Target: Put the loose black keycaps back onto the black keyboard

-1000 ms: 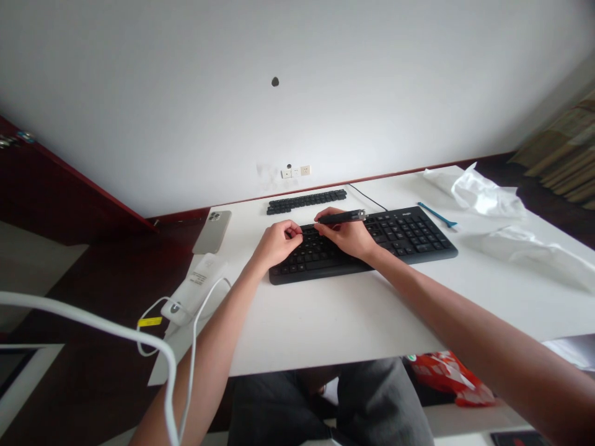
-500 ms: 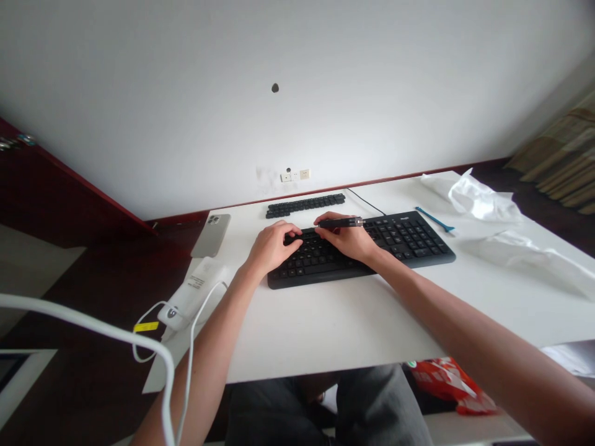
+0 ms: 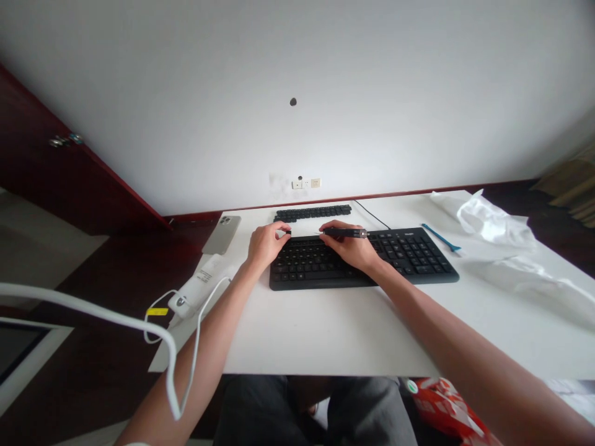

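My left hand (image 3: 266,244) is at the upper left corner of a black keyboard (image 3: 320,284), thumb and forefinger pinched on a small black keycap (image 3: 288,233) held just above its back edge. My right hand (image 3: 354,249) is over the keyboard's middle, closed around a black pen-shaped tool (image 3: 344,233) whose thin pale tip points left; its exact kind is unclear. Behind the keyboard, loose black keycaps (image 3: 313,213) lie in rows. The keys under my right hand are hidden.
A phone (image 3: 222,234) and a white power strip (image 3: 198,286) with cables lie at the table's left. To the right are a blue stick-like tool (image 3: 441,238) and crumpled white wrapping (image 3: 493,220). A white cable (image 3: 93,316) crosses the foreground at left.
My left hand has lifted off the keys toward the keyboard's back left corner, and a keycap now shows in its fingers. My right hand stays over the keyboard with the tool. The camera has tilted.
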The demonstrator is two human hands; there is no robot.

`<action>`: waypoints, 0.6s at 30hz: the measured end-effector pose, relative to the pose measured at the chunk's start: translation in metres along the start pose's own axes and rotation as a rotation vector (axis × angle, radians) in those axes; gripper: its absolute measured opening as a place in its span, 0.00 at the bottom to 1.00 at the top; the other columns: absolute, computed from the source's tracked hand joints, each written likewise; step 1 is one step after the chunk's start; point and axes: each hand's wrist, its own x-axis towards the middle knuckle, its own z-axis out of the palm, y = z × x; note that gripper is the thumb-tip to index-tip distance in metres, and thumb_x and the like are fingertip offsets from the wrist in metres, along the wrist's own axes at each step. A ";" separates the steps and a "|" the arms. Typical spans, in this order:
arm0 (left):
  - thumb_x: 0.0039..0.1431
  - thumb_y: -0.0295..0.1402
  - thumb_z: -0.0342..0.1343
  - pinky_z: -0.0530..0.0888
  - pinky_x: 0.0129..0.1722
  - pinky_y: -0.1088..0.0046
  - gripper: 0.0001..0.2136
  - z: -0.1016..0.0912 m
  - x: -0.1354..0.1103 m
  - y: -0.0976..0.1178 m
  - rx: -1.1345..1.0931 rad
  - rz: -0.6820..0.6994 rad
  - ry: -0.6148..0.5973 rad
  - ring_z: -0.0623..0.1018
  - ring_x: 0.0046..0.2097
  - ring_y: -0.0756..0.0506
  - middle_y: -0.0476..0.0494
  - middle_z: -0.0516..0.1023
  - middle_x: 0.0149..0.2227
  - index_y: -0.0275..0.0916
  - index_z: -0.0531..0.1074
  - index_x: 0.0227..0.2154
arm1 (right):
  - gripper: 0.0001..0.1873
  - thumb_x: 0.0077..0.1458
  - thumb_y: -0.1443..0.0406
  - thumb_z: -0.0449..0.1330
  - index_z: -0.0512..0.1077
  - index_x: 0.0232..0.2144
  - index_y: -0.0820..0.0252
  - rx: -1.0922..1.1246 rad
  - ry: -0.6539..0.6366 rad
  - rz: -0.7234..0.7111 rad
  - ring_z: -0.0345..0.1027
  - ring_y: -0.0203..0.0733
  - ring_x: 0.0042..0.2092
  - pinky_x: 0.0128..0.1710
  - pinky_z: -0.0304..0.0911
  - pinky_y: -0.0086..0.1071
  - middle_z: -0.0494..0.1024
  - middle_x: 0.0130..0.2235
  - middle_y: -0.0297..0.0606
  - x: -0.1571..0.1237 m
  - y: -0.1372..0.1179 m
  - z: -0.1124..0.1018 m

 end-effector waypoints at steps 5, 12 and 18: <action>0.62 0.37 0.62 0.72 0.44 0.64 0.07 0.002 0.017 0.008 0.112 0.041 -0.008 0.80 0.37 0.41 0.47 0.83 0.35 0.50 0.82 0.41 | 0.13 0.60 0.54 0.62 0.80 0.41 0.53 -0.003 -0.020 -0.011 0.69 0.41 0.29 0.33 0.65 0.35 0.80 0.30 0.33 0.000 0.004 0.001; 0.62 0.30 0.62 0.71 0.52 0.63 0.09 0.024 0.050 0.029 0.062 0.220 -0.022 0.76 0.51 0.39 0.46 0.84 0.46 0.47 0.81 0.43 | 0.13 0.61 0.54 0.61 0.79 0.42 0.54 0.018 0.007 -0.032 0.71 0.42 0.31 0.35 0.66 0.36 0.82 0.33 0.35 0.000 0.007 0.001; 0.62 0.30 0.62 0.72 0.51 0.63 0.09 0.038 0.049 0.014 0.095 0.275 -0.079 0.75 0.50 0.39 0.45 0.84 0.45 0.46 0.81 0.44 | 0.13 0.61 0.55 0.61 0.79 0.42 0.54 0.017 -0.003 -0.017 0.68 0.39 0.29 0.34 0.65 0.34 0.80 0.32 0.34 0.001 0.008 0.003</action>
